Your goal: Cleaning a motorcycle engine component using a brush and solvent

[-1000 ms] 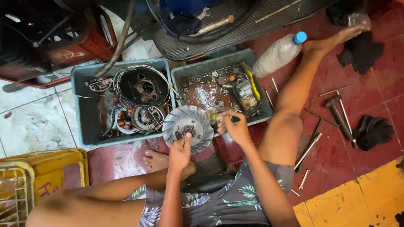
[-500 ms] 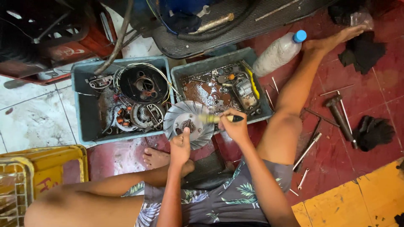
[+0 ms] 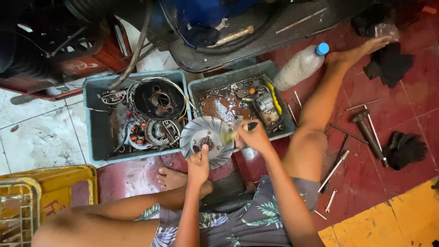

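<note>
1. fan wheel, a round silver metal disc with curved fins, is being held up on its lower edge between the person's knees, just in front of two grey trays.
2. left hand is gripping the bottom rim of the fan wheel, thumb pointing up against its face.
3. right hand is closing around a small brush with a dark handle, its yellowish bristles touching the right side of the fan wheel.
4. left tray is holding a black round housing, copper-wound coils and loose wires.
5. right tray is holding oily brown liquid, small metal parts and a yellow-handled brush.
6. plastic bottle with a blue cap is lying tilted on the red floor, just beside the right tray and near the person's outstretched foot.
7. black gloves and several long metal tools are lying on the floor to the right.
8. yellow crate is standing at the lower left, beside the person's left knee.
</note>
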